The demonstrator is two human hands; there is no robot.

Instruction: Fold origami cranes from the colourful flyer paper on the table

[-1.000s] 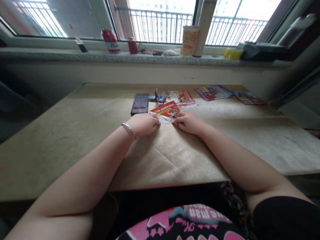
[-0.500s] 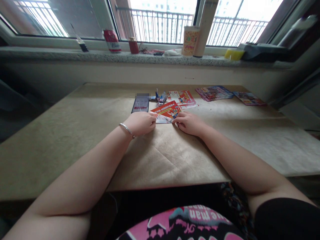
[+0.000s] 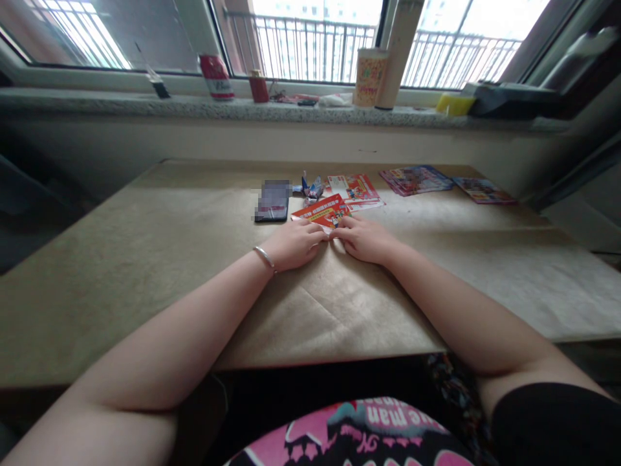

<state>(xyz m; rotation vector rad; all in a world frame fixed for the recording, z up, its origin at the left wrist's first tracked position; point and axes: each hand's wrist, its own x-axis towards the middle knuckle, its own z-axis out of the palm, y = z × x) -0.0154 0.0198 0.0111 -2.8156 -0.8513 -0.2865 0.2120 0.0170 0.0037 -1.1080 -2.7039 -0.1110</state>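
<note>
A red printed paper flyer (image 3: 324,210) with yellow and white lettering lies on the table, its near edge folded over. My left hand (image 3: 297,246), a silver bangle on its wrist, presses its fingers along the near fold. From the other side, my right hand (image 3: 363,239) pinches the right end of that fold. The two hands' fingertips almost meet and hide most of the folded strip. A dark phone (image 3: 274,200) rests left of the flyer. Just beyond the flyer sits a small folded paper piece (image 3: 312,188) in blue and white.
More red and white flyers (image 3: 361,189) lie behind my right hand. Stacks of colourful printed sheets (image 3: 416,180) are farther right. The windowsill (image 3: 145,111) carries a red can (image 3: 216,77), a patterned paper cup (image 3: 370,77) and a yellow item (image 3: 453,105).
My left hand has slid right along the fold towards my right hand, uncovering the phone's lower end. The folded white strip is now mostly covered. My right hand has barely shifted.
</note>
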